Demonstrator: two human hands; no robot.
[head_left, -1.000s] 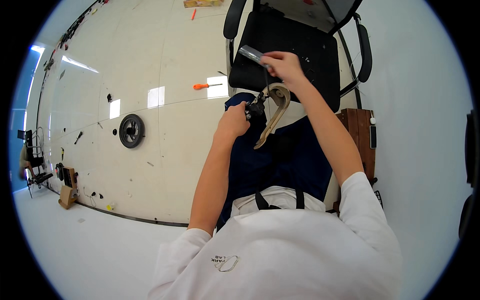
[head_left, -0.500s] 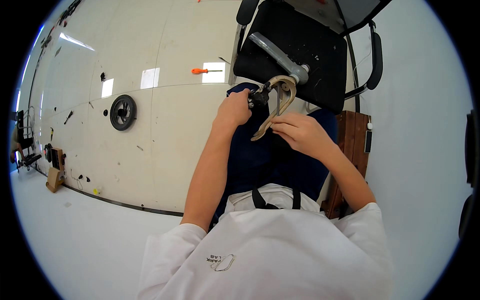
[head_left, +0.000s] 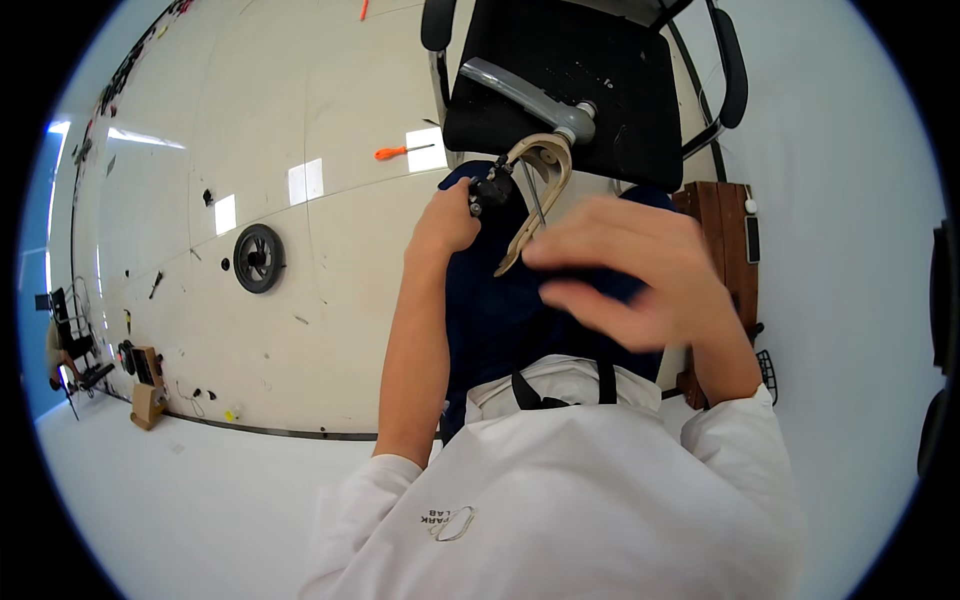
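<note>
My left hand (head_left: 447, 218) is closed around a black mechanical part (head_left: 492, 192) that sits against a beige curved fork (head_left: 562, 178). The fork joins a grey tube (head_left: 515, 90), which rests on the seat of a black chair (head_left: 615, 95). A thin metal rod (head_left: 532, 190) slants across the gap inside the fork. My right hand (head_left: 645, 265), blurred by motion, is raised near the fork's lower end with thumb and fingers apart. I see nothing held in it. The fork's lower end hangs over my dark trousers (head_left: 500, 320).
On the tiled floor to the left lie a black wheel (head_left: 258, 258) and a screwdriver with an orange handle (head_left: 392, 153). A brown wooden box (head_left: 715, 230) stands at my right. Further left are a cardboard box (head_left: 148, 405) and small scattered parts.
My right hand has drawn back from the rod's lower end, rising and opening its fingers. My left hand stays on the black part. The whole view has shifted slightly.
</note>
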